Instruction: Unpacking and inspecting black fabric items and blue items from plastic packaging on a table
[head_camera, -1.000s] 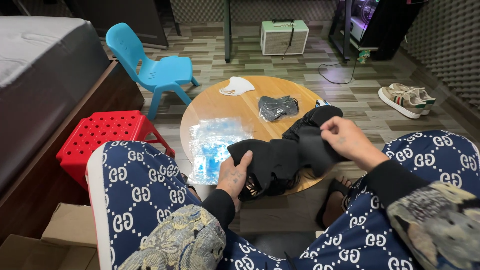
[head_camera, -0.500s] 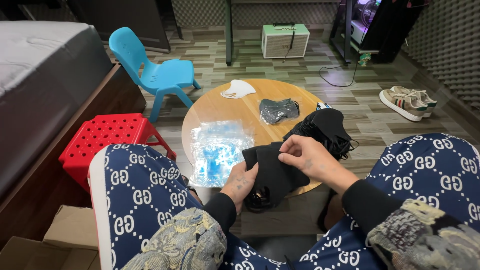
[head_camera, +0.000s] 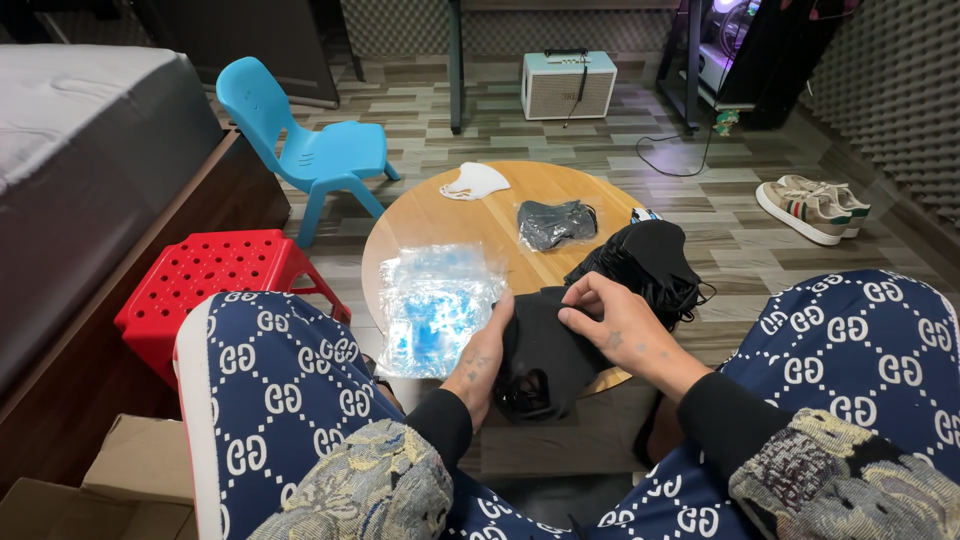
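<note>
Since half a second ago, both hands have drawn closer together over the near edge of the table, and the right hand now pinches the top of the black mask rather than lying across it.

Largest in view, a grey bed (head_camera: 90, 130) fills the left side, with a dark wooden frame under it. Next, the round wooden table (head_camera: 470, 215) stands on the striped plank floor, between the person's knees in blue patterned trousers. A red perforated stool (head_camera: 205, 275) sits just left of the table, and a blue plastic chair (head_camera: 320, 150) stands behind it. A small pale amplifier box (head_camera: 568, 85) rests on the floor farther back, and a pair of sneakers (head_camera: 812, 205) lies to the right.

On the table, a heap of clear plastic bags (head_camera: 432, 300) lies near the left edge, a pile of black masks (head_camera: 645, 265) at the right edge, one bagged dark mask (head_camera: 555, 222) in the middle, and a white mask (head_camera: 475, 182) at the far side.

The black mask (head_camera: 545, 350) hangs at the near rim. The left hand (head_camera: 482, 352) grips its left side, fingers curled shut on the cloth. The right hand (head_camera: 615, 322) pinches its upper edge.
</note>
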